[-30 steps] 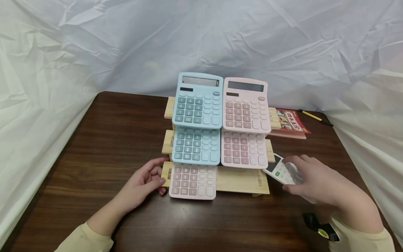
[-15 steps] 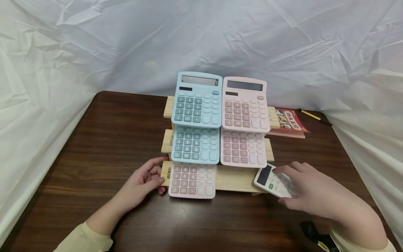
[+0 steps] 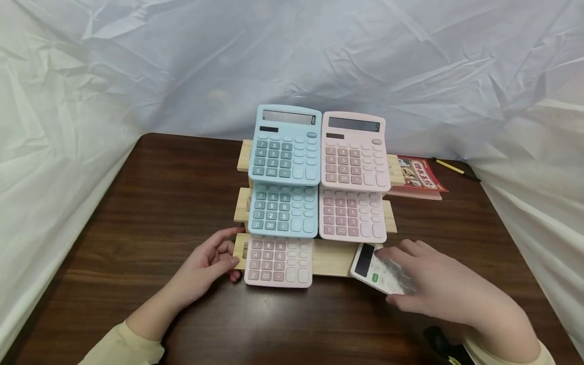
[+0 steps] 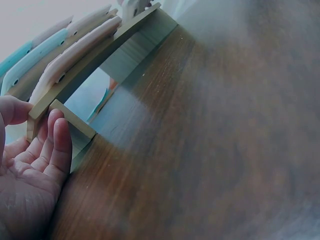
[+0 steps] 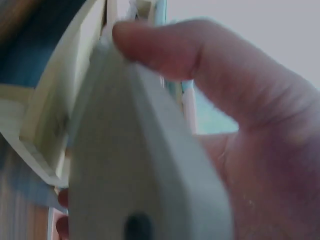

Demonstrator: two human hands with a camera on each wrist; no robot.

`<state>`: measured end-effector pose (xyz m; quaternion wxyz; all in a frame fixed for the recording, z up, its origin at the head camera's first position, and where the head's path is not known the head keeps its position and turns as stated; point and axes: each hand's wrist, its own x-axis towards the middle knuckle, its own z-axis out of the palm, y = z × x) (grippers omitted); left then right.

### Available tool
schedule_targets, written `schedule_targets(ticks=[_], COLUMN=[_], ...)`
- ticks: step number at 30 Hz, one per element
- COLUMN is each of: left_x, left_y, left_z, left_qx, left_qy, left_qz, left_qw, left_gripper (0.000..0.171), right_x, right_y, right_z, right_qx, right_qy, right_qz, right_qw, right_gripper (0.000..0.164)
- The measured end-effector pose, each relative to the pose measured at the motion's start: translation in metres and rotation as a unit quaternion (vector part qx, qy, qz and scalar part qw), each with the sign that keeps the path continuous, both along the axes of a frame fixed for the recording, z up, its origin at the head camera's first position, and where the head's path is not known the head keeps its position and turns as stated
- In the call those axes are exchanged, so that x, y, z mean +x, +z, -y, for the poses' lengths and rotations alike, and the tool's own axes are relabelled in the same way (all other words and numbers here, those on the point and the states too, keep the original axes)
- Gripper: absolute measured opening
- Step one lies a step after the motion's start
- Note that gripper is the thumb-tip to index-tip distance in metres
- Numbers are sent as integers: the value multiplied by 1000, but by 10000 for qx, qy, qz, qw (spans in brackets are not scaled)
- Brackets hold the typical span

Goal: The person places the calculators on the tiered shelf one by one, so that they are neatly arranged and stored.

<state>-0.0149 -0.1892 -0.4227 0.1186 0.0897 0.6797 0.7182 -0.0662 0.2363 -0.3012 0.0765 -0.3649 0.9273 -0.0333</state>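
Observation:
A wooden tiered rack (image 3: 334, 259) stands mid-table. My left hand (image 3: 201, 267) pinches the left end of its lowest board, thumb above and fingers below, as the left wrist view shows on the board (image 4: 75, 82). A pink calculator (image 3: 279, 263) lies on that lowest tier, at the left. With my right hand (image 3: 433, 281) I hold a white calculator (image 3: 380, 271), tilted, its dark screen over the right part of the lowest board. From the right wrist, the white calculator's underside (image 5: 120, 160) fills the view, my thumb at its edge.
Higher tiers carry blue calculators (image 3: 285, 152) on the left and pink calculators (image 3: 355, 157) on the right. Behind the rack's right side lie a red booklet (image 3: 422, 174) and a yellow-and-black pen (image 3: 449, 166). White sheeting (image 3: 205, 61) surrounds the table.
My right hand has moved left with the white calculator, bringing it from beside the rack to over the lowest board's right end. The left hand has stayed on the rack.

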Motion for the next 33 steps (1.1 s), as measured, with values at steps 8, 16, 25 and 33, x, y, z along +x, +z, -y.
schedule_targets(ticks=[8,16,25,33], left_x=[0,0,0,0], left_y=[1,-1,-1,0], left_z=[0,0,0,0], left_qx=[-31,-25,-42,-36], left_qy=[7,11,6,-27], left_qz=[6,-47,-26,-44], left_qw=[10000,10000,10000,10000], left_gripper=[55,55,55,55], right_x=[5,10,15,18], right_y=[-11,-21,-28,-26], right_z=[21,36,48,50], right_qx=[432,580,513,702], right_qy=[-385,-755,-873,-933], right_qz=[-243,-511,-815,-381], right_qw=[9980,9941,9915,9924], right_gripper=[76,76,81,93])
